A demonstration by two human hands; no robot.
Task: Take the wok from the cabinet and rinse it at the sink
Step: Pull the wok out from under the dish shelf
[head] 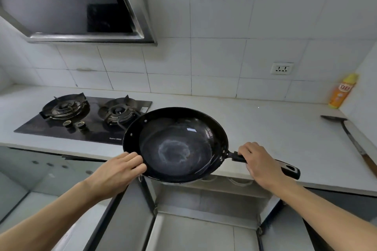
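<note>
1. Both our forearms reach in from the near edge, and between them we carry the wok [175, 144] level, out of the open cabinet [204, 220] below and just above the near lip of the tabletop [265, 128].
2. Our left hand [120, 171] pinches the wok's near-left rim, fingers curled over the edge; our right hand [257, 161] is wrapped round the black handle [289, 169], whose far end sticks out past the knuckles.
3. We judge the fetching step as good as done, with the rinse not begun. A pale, ring-shaped mark shows on the wok's floor.
4. Next we must carry it to the sink, which lies nowhere in view, so we cannot tell which way to turn.
5. Outward: the gas hob [85, 118] sits to the left, its right burner partly hidden behind the wok's far rim; a spatula [350, 138] lies at far right, its handle cut off by the frame, and an orange bottle [342, 91] stands in the corner.
6. Our thumbs are hidden, as is the cabinet's inside.
</note>
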